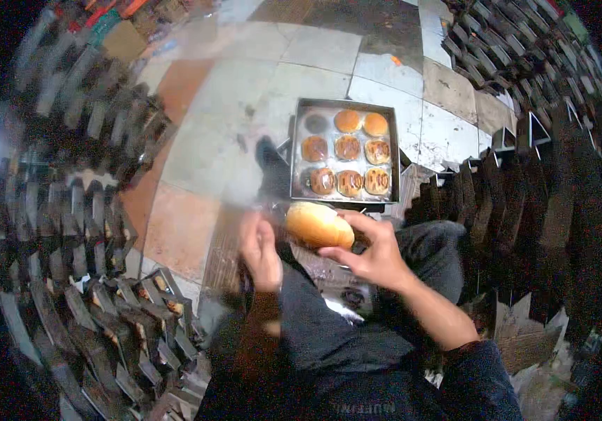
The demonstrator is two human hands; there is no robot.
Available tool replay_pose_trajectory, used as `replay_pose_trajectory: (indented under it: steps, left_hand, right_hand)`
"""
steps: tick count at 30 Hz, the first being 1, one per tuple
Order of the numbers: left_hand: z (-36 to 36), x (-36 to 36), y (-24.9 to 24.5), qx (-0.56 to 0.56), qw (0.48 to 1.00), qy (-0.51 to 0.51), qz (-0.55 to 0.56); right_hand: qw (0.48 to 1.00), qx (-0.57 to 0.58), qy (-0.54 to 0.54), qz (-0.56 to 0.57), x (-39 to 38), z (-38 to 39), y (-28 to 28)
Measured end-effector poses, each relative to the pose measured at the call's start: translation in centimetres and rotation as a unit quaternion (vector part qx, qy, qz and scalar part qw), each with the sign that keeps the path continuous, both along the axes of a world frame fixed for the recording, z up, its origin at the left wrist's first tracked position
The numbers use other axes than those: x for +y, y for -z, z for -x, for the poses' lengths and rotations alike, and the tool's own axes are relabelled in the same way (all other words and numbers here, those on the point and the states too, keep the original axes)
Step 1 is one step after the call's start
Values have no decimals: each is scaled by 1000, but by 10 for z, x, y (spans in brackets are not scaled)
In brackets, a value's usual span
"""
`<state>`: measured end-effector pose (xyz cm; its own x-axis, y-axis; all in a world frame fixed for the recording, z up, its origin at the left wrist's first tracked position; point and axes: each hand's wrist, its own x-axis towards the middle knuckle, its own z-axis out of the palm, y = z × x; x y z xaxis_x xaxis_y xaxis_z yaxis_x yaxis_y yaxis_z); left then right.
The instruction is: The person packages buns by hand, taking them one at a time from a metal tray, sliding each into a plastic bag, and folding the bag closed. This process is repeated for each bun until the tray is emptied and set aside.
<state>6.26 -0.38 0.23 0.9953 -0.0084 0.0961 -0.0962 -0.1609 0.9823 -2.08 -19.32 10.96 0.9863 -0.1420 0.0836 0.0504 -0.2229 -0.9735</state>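
A golden bread bun (318,226) is pinched between the thumb and fingers of my right hand (371,250), above my lap. To its left, my left hand (261,252) is raised near the bun, slightly blurred; its fingers look extended, and nothing shows in it. Just beyond my hands lies a square dark-edged tray (396,151) holding several round buns in rows. The back two buns (348,121) are plain orange-brown, and the others (348,148) have dark glossy marks on top. A dark round spot (316,124) shows at the tray's back left corner.
Stacks of dark metal trays or pans (97,309) rise on the left, with more stacks (518,189) on the right. The tiled floor (245,91) stretches ahead, with a small orange scrap (395,61) on it. My dark-clothed knee (435,245) is beside my right hand.
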Motion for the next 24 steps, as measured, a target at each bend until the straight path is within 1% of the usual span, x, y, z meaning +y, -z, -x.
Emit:
replay_pose_trajectory:
  steps: [1,2,3,4,5,7,9,10,11,13,14,15,16,17,18,19,20,21,23,24]
  left_hand:
    - [17,-11,-38,49,986,51,154]
    - [32,-22,-71,99,943,101,302]
    - [42,-26,-90,148,874,146,440]
    - [45,-23,-97,134,835,209,492]
    - [47,-22,-110,120,875,159,441]
    - [47,-5,-124,128,843,234,467]
    - [73,-21,-140,96,834,238,488]
    - [90,-36,-142,68,878,206,426]
    - [93,-41,-139,-2,936,176,307]
    - [92,-37,-138,125,893,156,403]
    - [78,-28,-126,144,830,215,494]
    - [65,-17,-127,160,754,271,576]
    - [64,-6,-127,187,789,195,551]
    - [66,-3,-135,187,791,191,550]
    - [69,0,-140,193,822,132,519]
    - [71,3,-142,198,849,76,485]
    - [72,8,-138,213,832,134,495]
    - [80,-1,-146,191,818,173,514]
    - [88,-14,-137,169,885,117,418]
    - [88,-12,-136,193,898,156,363]
  right_hand:
    - [989,-72,40,124,10,15,-11]
    - [982,-133,12,135,18,26,-15]
    - [970,-194,-16,146,26,35,-18]
    - [969,-189,-53,150,38,46,-21]
    - [957,-217,-72,180,46,53,-22]
    - [944,-249,-67,206,52,65,-31]
    - [915,-290,-49,278,53,62,-38]
    - [924,-281,-18,258,55,61,-51]
    - [918,-254,3,305,57,61,-51]
    - [932,-185,-33,311,61,71,-62]
    - [933,-185,-36,307,64,79,-57]
    - [938,-194,-56,281,67,88,-49]
    - [943,-203,-76,255,66,95,-44]
    - [943,-203,-79,251,57,98,-42]
    - [949,-150,-207,183,46,101,-41]
    - [933,-94,-329,111,40,102,-42]
    - [955,-137,-257,58,42,99,-48]
    - [971,-138,-185,58,44,96,-58]
    - [964,-139,-204,97,50,79,-56]
    - [955,-163,-214,124,51,75,-50]
